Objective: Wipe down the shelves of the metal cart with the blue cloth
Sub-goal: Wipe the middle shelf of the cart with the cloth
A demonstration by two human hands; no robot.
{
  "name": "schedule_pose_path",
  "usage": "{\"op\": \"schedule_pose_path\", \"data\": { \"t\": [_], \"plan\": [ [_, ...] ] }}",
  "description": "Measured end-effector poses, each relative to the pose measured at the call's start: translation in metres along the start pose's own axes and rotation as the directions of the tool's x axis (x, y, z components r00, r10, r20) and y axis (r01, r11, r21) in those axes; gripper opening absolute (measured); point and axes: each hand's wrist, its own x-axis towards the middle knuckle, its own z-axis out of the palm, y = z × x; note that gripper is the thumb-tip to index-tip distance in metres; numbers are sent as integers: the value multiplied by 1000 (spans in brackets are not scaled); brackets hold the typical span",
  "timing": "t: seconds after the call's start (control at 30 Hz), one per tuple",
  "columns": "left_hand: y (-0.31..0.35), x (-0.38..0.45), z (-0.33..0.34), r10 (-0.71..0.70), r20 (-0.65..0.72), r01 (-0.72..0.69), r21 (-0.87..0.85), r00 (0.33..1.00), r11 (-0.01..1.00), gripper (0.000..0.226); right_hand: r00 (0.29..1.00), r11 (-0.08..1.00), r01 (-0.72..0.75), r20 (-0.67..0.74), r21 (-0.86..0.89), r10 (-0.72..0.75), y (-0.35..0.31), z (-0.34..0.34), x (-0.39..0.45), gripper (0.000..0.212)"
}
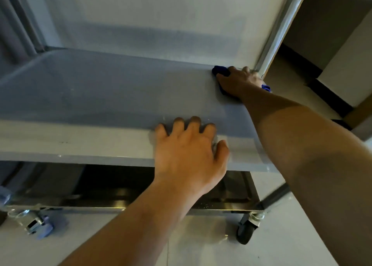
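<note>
The metal cart's middle shelf (100, 88) fills the centre of the view, grey and bare. My right hand (239, 82) presses the blue cloth (220, 70) flat on the shelf's far right corner, beside the upright post (281, 30). Most of the cloth is hidden under the palm; a small blue tip (266, 88) sticks out at the wrist. My left hand (191, 151) lies on the shelf's front rim, fingers curled over the edge and gripping it. Below it the shiny lower shelf (231, 197) shows.
The underside of the shelf above runs along the top edge of the view. Two caster wheels stand on the pale floor, one at the left (38, 225) and one at the right (246, 231). A wall with a dark baseboard (322, 90) lies to the right.
</note>
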Motion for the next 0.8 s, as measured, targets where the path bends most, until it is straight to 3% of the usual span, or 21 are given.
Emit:
{"op": "schedule_pose_path", "data": {
  "t": [0.13, 0.43, 0.67, 0.8],
  "plan": [
    [3, 0, 6, 6, -61, -8, -27, 998, 1000, 44, 1000, 1000, 14, -14, 22, -13, 7, 5, 25, 72],
    [5, 4, 6, 1, -43, -4, -55, 999, 998, 46, 999, 989, 45, 14, 138, -48, 15, 4, 42, 69],
    [5, 1, 3, 7, -28, -8, -22, 1000, 1000, 51, 995, 995, 97, -34, 17, -96, 20, 4, 5, 78],
    [4, 1, -2, -3, 30, 3, -8, 1000, 1000, 56, 988, 987, 152, 7, 57, -153, 23, 0, -40, 77]
  ]
}}
